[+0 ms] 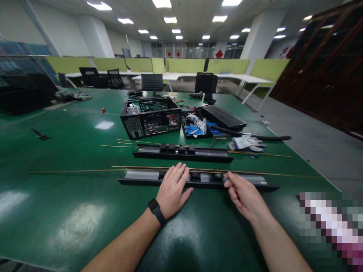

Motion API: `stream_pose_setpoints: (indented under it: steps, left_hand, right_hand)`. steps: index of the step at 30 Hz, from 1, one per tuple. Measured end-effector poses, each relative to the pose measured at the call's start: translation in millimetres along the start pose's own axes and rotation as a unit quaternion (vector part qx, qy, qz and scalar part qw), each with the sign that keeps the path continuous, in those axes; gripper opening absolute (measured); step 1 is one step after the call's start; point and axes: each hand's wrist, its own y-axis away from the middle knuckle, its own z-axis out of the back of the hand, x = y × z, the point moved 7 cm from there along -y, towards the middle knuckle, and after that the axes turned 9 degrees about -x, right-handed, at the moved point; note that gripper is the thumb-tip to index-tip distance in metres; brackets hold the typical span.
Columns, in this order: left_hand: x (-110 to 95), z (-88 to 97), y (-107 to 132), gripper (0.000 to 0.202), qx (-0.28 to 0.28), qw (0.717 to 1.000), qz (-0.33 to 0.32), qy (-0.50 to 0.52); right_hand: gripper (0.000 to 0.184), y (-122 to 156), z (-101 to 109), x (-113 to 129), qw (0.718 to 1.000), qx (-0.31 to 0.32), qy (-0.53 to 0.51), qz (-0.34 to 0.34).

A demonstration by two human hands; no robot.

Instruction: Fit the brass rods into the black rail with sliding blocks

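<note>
A long black rail with a pale inner strip lies crosswise before me, with small black blocks along it. Thin brass-coloured rods run lengthwise over the rail and stick out past its ends. My left hand lies palm down across the rail, fingers stretched over the rods and thumb out to the side. At the rail's right part, my right hand is closed, thumb and index finger together at the rods beside a block. What sits between those fingertips is too small to make out.
Behind lies a second black rail with blocks and rods. Farther back stand an open computer case and a black tray with blue-white gloves. More gloves and a black bar lie right. A small orange-handled tool is left.
</note>
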Motion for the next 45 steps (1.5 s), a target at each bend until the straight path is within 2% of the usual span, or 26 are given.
stream_pose_setpoints:
  steps: [6, 11, 16, 21, 31, 34, 41, 45]
  left_hand:
    - [0, 0.6, 0, 0.063, -0.004, 1.0, -0.001, 0.003]
    - [0, 0.8, 0, 0.064, -0.007, 1.0, 0.002, 0.006]
    - [0, 0.6, -1, 0.063, -0.003, 1.0, 0.0, 0.006]
    - [-1, 1.4, -1, 0.064, -0.007, 1.0, 0.001, 0.009]
    - [-1, 0.9, -1, 0.064, -0.01, 1.0, -0.002, 0.007]
    - [-1, 1.6, -1, 0.064, -0.008, 1.0, -0.002, 0.007]
    - [-1, 1.7, -1, 0.065, -0.009, 1.0, 0.0, 0.01]
    - [-1, 1.4, -1, 0.067, -0.013, 1.0, -0.001, 0.014]
  right_hand:
    - [0.021, -2, 10, 6, 0.997, -0.065, -0.03, 0.033]
    - [0.028, 0, 1, 3, 1.0, -0.002, 0.001, 0.027]
    - [0.027, -2, 6, 4, 0.999, -0.03, -0.01, 0.042]
    - [0.031, -1, 1, 3, 0.999, -0.006, 0.001, 0.038]
    - [0.033, 1, -6, 1, 0.999, 0.001, 0.001, 0.041]
    - [0.03, -1, 0, 4, 0.999, -0.014, -0.013, 0.046]
    - [0.025, -13, 27, 12, 0.991, -0.102, -0.055, 0.06]
    - [0.029, -10, 17, 7, 0.996, -0.073, -0.026, 0.05]
